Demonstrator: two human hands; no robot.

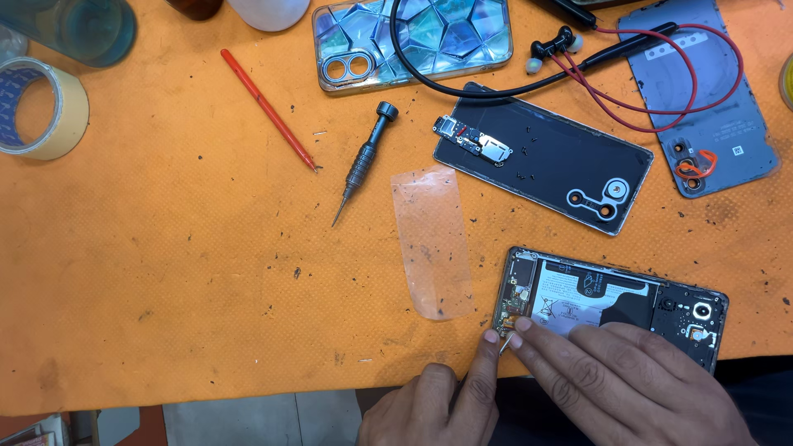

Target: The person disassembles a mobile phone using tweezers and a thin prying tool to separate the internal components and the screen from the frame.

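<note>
An opened phone (610, 302) lies at the near edge of the orange counter (182, 272), back cover off, so battery and boards face up. The right hand (615, 384) rests flat across its lower edge, fingers extended and closed on nothing, seemingly pinning the phone in place. The left hand (446, 398) comes in from below with its fingers pinched on a thin metal tool (505, 344), whose tip meets the phone's bottom-left corner by a small board. What the tool is (tweezers or a pick) is too small to tell, and both wrists are cut off by the frame.

Set aside well clear are a dark back cover (553, 161) used as a tray for tiny screws and a small board, a grey screwdriver (366, 158), a red spudger (268, 109), a clear film strip (432, 239), a patterned phone case (413, 40), a second bluish back cover (702, 91) under red-wired earphones (628, 62), and a tape roll (37, 107) half out of view.
</note>
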